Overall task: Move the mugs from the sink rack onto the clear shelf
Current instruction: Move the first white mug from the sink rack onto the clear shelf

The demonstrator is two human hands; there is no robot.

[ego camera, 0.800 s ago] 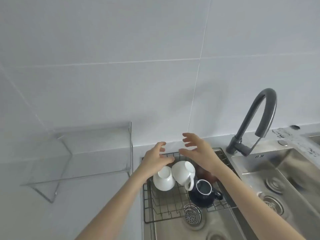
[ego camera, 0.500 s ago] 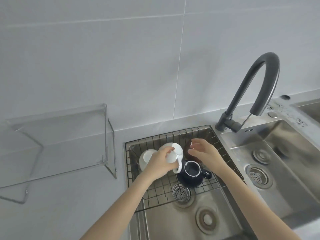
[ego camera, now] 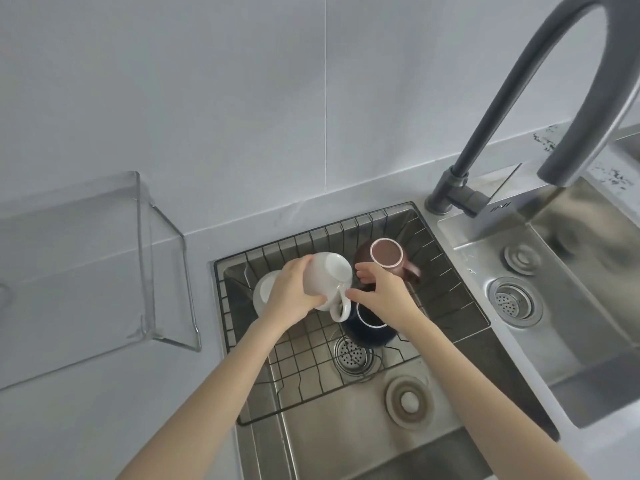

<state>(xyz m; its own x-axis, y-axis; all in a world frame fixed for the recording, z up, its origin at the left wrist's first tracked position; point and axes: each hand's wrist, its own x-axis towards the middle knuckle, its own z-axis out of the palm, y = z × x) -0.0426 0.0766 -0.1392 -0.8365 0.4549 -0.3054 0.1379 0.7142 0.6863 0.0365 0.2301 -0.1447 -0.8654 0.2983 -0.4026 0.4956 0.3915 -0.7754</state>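
Observation:
My left hand [ego camera: 292, 292] grips a white mug [ego camera: 329, 280], tilted on its side above the wire sink rack [ego camera: 304, 362], its handle hanging down. A second white mug [ego camera: 264, 292] lies behind that hand, mostly hidden. My right hand [ego camera: 382, 296] hovers with fingers apart over a dark navy mug [ego camera: 367, 329] and holds nothing. A maroon mug [ego camera: 386, 256] with a pale rim stands at the rack's back right. The clear shelf [ego camera: 104, 258] stands on the counter to the left with nothing on it.
A dark arched faucet [ego camera: 512, 109] rises at the back right, its spout over the right basin [ego camera: 568, 289] with a drain strainer [ego camera: 514, 303]. The left basin below the rack has two drains. Grey counter [ego camera: 86, 410] spreads under and before the shelf.
My left hand has closed on the white mug and lifted it, tilted, off the rack. My right hand dropped toward the navy mug, uncovering the maroon mug. The view has tilted down and come closer.

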